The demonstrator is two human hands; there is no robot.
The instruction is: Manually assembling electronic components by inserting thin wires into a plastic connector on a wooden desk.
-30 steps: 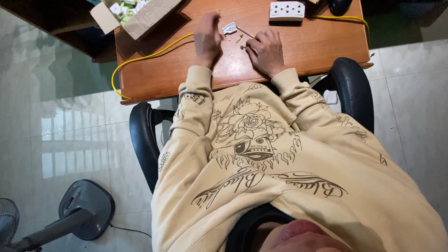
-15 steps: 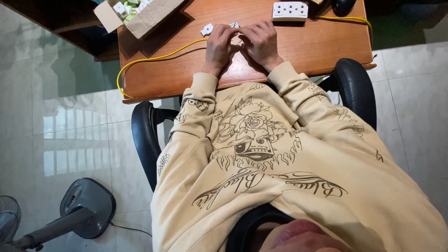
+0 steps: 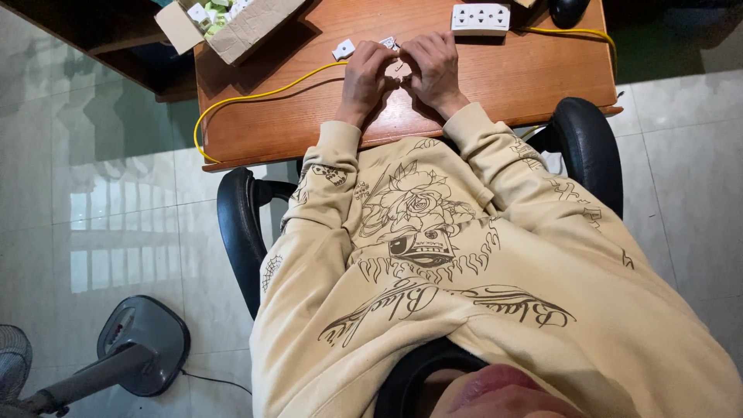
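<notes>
1. The left hand [image 3: 364, 76] and right hand [image 3: 433, 71] meet, fingers curled, over the brown wooden surface [image 3: 534, 73].
2. Between them sits a small white plastic part [image 3: 389, 43] (mostly hidden; which hand grips it I cannot tell).
3. A thin yellow cable [image 3: 255, 97] runs just beside the left hand.

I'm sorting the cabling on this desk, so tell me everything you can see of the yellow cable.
The yellow cable is thin, round and flexible, with a smooth plastic-looking sheath. It lies slack on the wooden desk, running from under the left hand out to the desk's left edge, where it loops over and curls back. Its end at the hands is hidden. A second yellow stretch lies by the white socket strip; whether it is the same cable cannot be told.
</notes>
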